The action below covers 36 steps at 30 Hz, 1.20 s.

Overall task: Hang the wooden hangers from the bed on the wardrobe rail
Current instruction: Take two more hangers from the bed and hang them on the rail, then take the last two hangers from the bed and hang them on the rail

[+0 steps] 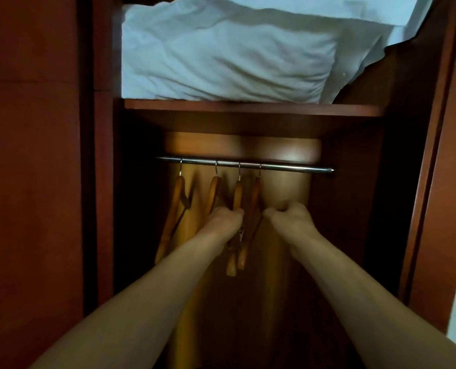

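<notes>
Hangers [238, 198]: 4 on rail [288, 167]; L grip [225, 219] grasping 3rd, R grip [288, 215] clenched, empty.

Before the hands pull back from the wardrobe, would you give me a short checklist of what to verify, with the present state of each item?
1. Four hanger hooks sit over the rail: ok, four hooks show on it.
2. Leftmost hanger hangs free: ok, no hand touches it.
3. Third hanger is released: not ok, the left hand is closed against it.
4. Fourth hanger is released: cannot tell; the right hand is closed just beside it, contact unclear.
5. Room remains on the rail: ok, its right part is bare.
6. White bedding on the shelf stays clear of the rail: ok.
</notes>
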### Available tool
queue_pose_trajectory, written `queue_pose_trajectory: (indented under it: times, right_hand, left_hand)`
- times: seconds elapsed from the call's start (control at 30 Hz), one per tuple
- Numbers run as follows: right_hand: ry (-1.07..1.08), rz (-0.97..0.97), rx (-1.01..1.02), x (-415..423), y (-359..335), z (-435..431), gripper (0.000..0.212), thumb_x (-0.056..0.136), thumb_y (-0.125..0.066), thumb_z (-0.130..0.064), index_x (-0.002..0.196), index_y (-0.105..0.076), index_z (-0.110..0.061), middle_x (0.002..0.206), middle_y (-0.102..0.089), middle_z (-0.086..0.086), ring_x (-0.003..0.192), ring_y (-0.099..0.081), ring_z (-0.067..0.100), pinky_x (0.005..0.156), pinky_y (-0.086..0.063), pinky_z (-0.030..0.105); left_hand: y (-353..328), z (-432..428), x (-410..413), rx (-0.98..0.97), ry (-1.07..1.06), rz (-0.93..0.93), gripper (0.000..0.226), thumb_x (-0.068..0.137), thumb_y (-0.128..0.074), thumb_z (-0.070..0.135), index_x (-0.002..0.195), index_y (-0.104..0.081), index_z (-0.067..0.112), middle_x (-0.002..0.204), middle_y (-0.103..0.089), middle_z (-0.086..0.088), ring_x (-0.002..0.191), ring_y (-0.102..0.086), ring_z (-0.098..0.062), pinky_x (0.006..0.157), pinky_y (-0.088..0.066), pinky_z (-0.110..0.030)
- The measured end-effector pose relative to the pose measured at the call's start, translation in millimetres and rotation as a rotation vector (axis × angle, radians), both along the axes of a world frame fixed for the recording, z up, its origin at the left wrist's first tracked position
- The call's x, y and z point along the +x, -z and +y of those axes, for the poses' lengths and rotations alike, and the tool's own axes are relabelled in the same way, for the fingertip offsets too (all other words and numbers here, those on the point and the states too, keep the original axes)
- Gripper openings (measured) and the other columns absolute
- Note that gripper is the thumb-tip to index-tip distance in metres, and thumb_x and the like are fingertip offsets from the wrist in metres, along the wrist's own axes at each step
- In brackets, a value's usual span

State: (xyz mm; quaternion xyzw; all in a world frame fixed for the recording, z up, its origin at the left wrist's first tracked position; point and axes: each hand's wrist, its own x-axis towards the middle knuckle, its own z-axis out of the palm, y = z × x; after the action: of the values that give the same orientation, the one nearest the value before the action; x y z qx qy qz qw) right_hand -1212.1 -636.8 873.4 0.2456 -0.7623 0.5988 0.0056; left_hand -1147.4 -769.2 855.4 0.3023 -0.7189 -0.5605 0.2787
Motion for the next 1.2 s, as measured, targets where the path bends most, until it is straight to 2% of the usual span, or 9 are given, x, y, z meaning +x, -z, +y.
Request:
queue_pose_trajectory:
  times: [0.13, 0.23, 0.37, 0.47, 0.6, 0.83, 0.97, 1.1, 1.2]
  right_hand:
    - [-0.16, -0.008, -0.077, 18, -11, 15, 0.009, 0.088, -0.073, -0.017, 0.094, -0.071, -0.011, 0.086, -0.072, 0.008, 0.08, -0.068, 0.023, 0.066, -0.052, 0.03]
    - [-0.341, -0.045, -0.079, 38, -8, 32, 0.01, 0.091, -0.069, -0.016, 0.1, -0.071, -0.013, 0.097, -0.076, 0.009, 0.091, -0.071, 0.023, 0.08, -0.057, 0.037]
    - [-0.549, -0.075, -0.042, 82, 11, 56, 0.019, 0.096, -0.067, -0.019, 0.113, -0.067, -0.013, 0.099, -0.07, 0.005, 0.083, -0.067, 0.018, 0.07, -0.053, 0.031]
    - [-0.644, -0.133, -0.01, 122, 27, 64, 0.038, 0.092, -0.07, -0.024, 0.128, -0.066, -0.013, 0.119, -0.069, 0.007, 0.109, -0.066, 0.024, 0.098, -0.056, 0.046]
    - [-0.798, -0.199, 0.016, 185, 40, 65, 0.033, 0.09, -0.072, -0.021, 0.122, -0.068, -0.012, 0.122, -0.07, 0.009, 0.118, -0.066, 0.027, 0.106, -0.053, 0.048]
    - [-1.092, -0.169, 0.104, 351, 60, 67, 0.038, 0.082, -0.074, -0.025, 0.118, -0.073, -0.013, 0.111, -0.074, 0.007, 0.111, -0.069, 0.026, 0.103, -0.055, 0.049]
    - [-1.282, -0.135, 0.152, 465, 63, 82, 0.037, 0.078, -0.073, -0.023, 0.105, -0.073, 0.002, 0.088, -0.065, 0.007, 0.088, -0.063, 0.023, 0.096, -0.056, 0.053]
    - [-1.456, -0.148, 0.181, 577, 70, 114, 0.018, 0.082, -0.074, -0.022, 0.093, -0.075, -0.008, 0.108, -0.075, 0.016, 0.111, -0.069, 0.032, 0.105, -0.053, 0.052]
    - [-1.619, -0.14, 0.215, 669, 82, 151, 0.022, 0.088, -0.072, -0.019, 0.106, -0.076, -0.006, 0.115, -0.072, 0.012, 0.117, -0.065, 0.027, 0.109, -0.05, 0.051]
  left_hand:
    - [-20, 48, 49, -0.054, -0.136, 0.012, 0.042, 0.087, -0.055, 0.056, 0.104, -0.075, 0.023, 0.105, -0.078, -0.006, 0.094, -0.071, -0.025, 0.094, -0.059, -0.04]
    - [-22, 80, 81, -0.092, -0.251, 0.033, 0.032, 0.1, -0.056, 0.047, 0.09, -0.071, 0.02, 0.097, -0.077, -0.007, 0.081, -0.066, -0.021, 0.084, -0.058, -0.036]
    - [-3, 114, 130, -0.082, -0.35, -0.003, 0.049, 0.096, -0.056, 0.048, 0.125, -0.071, 0.012, 0.12, -0.075, -0.01, 0.114, -0.068, -0.031, 0.101, -0.056, -0.049]
    - [14, 136, 174, -0.038, -0.415, -0.061, 0.05, 0.099, -0.057, 0.044, 0.133, -0.064, 0.008, 0.135, -0.066, -0.009, 0.126, -0.063, -0.03, 0.1, -0.059, -0.049]
    - [33, 159, 250, -0.013, -0.574, -0.131, 0.063, 0.094, -0.06, 0.047, 0.141, -0.061, 0.005, 0.131, -0.067, -0.012, 0.11, -0.07, -0.028, 0.088, -0.066, -0.047]
    - [55, 205, 421, 0.019, -0.895, -0.208, 0.045, 0.094, -0.06, 0.042, 0.119, -0.067, 0.005, 0.114, -0.072, -0.014, 0.105, -0.073, -0.03, 0.084, -0.067, -0.05]
    - [54, 247, 535, 0.066, -1.078, -0.171, 0.043, 0.097, -0.062, 0.041, 0.119, -0.067, 0.004, 0.121, -0.071, -0.018, 0.11, -0.071, -0.031, 0.088, -0.065, -0.049]
    - [57, 310, 648, 0.093, -1.227, -0.154, 0.03, 0.098, -0.062, 0.042, 0.103, -0.066, 0.013, 0.122, -0.07, -0.014, 0.111, -0.069, -0.027, 0.085, -0.065, -0.045]
    - [64, 370, 732, 0.099, -1.358, -0.162, 0.037, 0.098, -0.061, 0.04, 0.114, -0.068, 0.007, 0.118, -0.071, -0.016, 0.111, -0.069, -0.028, 0.088, -0.065, -0.048]
